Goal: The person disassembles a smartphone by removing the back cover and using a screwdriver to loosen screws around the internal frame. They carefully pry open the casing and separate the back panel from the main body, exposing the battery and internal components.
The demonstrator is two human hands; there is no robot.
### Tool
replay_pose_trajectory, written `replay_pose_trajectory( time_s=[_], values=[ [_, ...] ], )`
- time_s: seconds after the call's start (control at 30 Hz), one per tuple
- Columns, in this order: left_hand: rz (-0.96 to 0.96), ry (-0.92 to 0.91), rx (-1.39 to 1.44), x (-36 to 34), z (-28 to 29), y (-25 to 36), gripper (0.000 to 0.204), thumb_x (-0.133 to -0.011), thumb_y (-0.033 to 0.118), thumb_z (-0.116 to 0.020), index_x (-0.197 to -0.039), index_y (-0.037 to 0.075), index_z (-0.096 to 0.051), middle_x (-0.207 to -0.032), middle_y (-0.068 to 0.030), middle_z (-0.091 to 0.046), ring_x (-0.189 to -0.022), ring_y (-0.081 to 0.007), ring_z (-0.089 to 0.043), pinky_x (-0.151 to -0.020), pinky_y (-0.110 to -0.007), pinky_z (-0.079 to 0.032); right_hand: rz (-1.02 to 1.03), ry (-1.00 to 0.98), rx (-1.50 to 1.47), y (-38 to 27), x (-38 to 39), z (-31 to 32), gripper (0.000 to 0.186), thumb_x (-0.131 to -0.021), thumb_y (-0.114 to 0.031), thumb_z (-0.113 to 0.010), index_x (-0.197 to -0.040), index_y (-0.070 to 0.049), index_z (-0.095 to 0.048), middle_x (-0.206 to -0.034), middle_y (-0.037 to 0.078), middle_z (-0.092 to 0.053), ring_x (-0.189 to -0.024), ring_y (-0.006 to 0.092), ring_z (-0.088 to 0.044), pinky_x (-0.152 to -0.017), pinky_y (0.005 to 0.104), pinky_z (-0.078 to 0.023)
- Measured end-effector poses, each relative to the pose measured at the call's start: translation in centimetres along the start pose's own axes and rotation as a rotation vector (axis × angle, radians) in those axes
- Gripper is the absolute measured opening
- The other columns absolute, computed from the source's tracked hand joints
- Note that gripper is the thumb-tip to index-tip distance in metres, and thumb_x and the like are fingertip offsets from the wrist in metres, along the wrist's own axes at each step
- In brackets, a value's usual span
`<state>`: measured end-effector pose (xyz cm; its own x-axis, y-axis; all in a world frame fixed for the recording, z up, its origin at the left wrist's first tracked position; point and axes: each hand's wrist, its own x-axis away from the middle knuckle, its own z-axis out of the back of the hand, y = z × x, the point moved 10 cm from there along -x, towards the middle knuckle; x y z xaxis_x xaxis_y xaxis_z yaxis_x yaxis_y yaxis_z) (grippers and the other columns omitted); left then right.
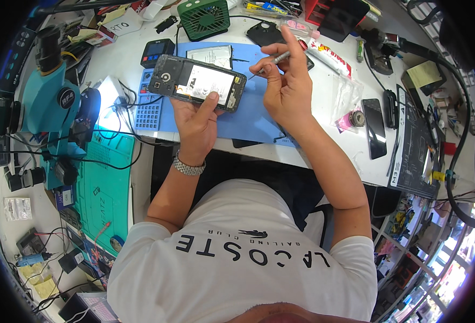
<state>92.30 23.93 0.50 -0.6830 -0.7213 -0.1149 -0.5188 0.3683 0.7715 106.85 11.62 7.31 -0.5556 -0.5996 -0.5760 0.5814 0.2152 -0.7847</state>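
My left hand (198, 121) grips an opened smartphone (177, 72) from below, thumb on its front edge. The phone's back cover is off, and its white-labelled battery (202, 85) and black inner frame face up. To the right of the phone, my raised right hand (291, 86) pinches a slim grey precision screwdriver (281, 56). The tool's thin tip points down and left toward the phone's right end and looks apart from it. Under both hands lies a blue work mat (253, 116). A white battery-like rectangle (209, 55) rests on the mat behind the phone.
A green fan (204, 19) and a small black device (158, 52) stand at the back. The microscope (49, 97) and cables are on the left, beside a teal mat (105, 188). At right lie a glue tube (329, 58), a dark phone (374, 129) and a plastic bag (346, 94).
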Motion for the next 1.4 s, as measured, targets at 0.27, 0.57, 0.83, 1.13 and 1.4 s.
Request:
replay_pose_trajectory(
  time_s=[0.27,0.57,0.83,1.13,1.4],
  values=[
    [0.006,-0.029,-0.032,0.1,0.2,-0.2,0.062,-0.099,-0.012,-0.059,-0.15,0.01,-0.031,-0.138,-0.0157,-0.059,-0.122,-0.024,-0.068,-0.095,-0.04,-0.064,-0.002,0.071,-0.205,0.3,0.4,0.0,0.078,-0.103,0.008,-0.059,-0.163,-0.009,-0.012,-0.113,0.016,-0.064,-0.097,0.0208,-0.073,-0.088,0.0342,-0.063],
    [-0.001,-0.023,-0.029,0.2,-0.1,0.1,0.062,-0.1,-0.011,-0.06,-0.149,0.01,-0.03,-0.137,-0.0149,-0.059,-0.119,-0.0225,-0.069,-0.093,-0.037,-0.065,0.38,0.012,0.208,-4.2,0.4,0.6,0.065,-0.091,0.013,-0.075,-0.148,-0.005,-0.051,-0.111,0.013,-0.068,-0.101,0.0205,-0.074,-0.089,0.0339,-0.062],
    [0.014,-0.001,-0.024,0.2,-0.1,-0.1,0.062,-0.1,-0.011,-0.061,-0.149,0.011,-0.03,-0.135,-0.0149,-0.059,-0.118,-0.0223,-0.069,-0.091,-0.037,-0.065,0.25,0.117,0.058,-2.8,-0.2,0.5,0.069,-0.086,0.014,-0.075,-0.148,-0.012,-0.058,-0.109,0.013,-0.068,-0.086,0.0182,-0.068,-0.079,0.0313,-0.06],
    [0.017,-0.016,-0.028,0.1,-0.1,-0.2,0.065,-0.099,-0.012,-0.061,-0.15,0.011,-0.029,-0.138,-0.0153,-0.058,-0.12,-0.0222,-0.068,-0.092,-0.037,-0.065,0.243,-0.078,0.077,-2.2,0.4,-1.3,0.087,-0.086,0.02,-0.072,-0.157,-0.013,-0.034,-0.12,0.016,-0.06,-0.1,0.0201,-0.073,-0.085,0.0321,-0.064],
    [0.018,-0.006,-0.033,0.2,-0.1,-0.2,0.064,-0.099,-0.012,-0.06,-0.15,0.01,-0.029,-0.138,-0.0153,-0.057,-0.121,-0.0224,-0.067,-0.093,-0.037,-0.064,0.098,0.018,-0.169,-0.6,0.6,-0.6,0.076,-0.094,0.019,-0.059,-0.158,-0.012,-0.032,-0.114,0.016,-0.06,-0.099,0.0202,-0.072,-0.084,0.0303,-0.061]
  ],
)
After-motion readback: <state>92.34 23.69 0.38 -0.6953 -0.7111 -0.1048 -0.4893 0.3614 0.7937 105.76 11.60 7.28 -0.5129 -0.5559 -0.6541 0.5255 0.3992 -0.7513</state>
